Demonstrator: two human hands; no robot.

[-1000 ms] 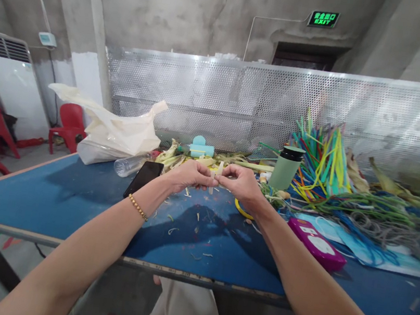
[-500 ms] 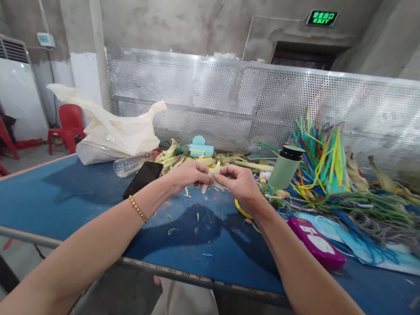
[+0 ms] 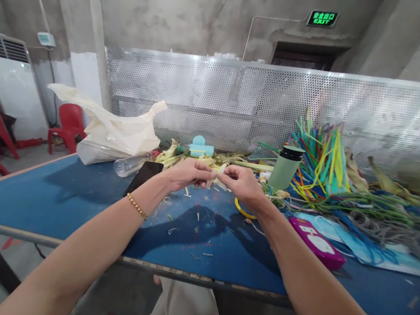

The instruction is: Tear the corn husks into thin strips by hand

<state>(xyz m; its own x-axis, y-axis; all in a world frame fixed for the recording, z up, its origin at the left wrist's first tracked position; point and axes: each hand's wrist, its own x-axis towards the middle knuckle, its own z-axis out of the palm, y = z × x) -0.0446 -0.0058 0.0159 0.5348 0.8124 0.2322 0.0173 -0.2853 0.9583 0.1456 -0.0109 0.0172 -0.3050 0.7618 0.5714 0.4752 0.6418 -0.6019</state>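
Just above the far middle of the blue table (image 3: 79,211), my left hand (image 3: 191,172) and my right hand (image 3: 241,182) come together, fingertips nearly meeting. Between them is a pale whitish-cream strip (image 3: 218,175), perhaps a piece of husk or leaf. Both hands are closed in a pinch on it, and the fingers hide part of it. A gold bead bracelet circles my left wrist. Small pale scraps (image 3: 172,231) lie on the tabletop below. Beneath my right wrist is a yellow ring (image 3: 242,208).
To the left sit a black phone (image 3: 144,176), a clear plastic bottle (image 3: 126,166) and a cream bag (image 3: 118,136). A green tumbler (image 3: 285,169), a magenta box (image 3: 316,243), blue masks, cords and colourful strips (image 3: 331,165) crowd the right. A perforated metal panel (image 3: 189,86) stands behind.
My hands have drawn slightly apart, and the pale strip between them has changed its angle. The things on the table stay where they were.
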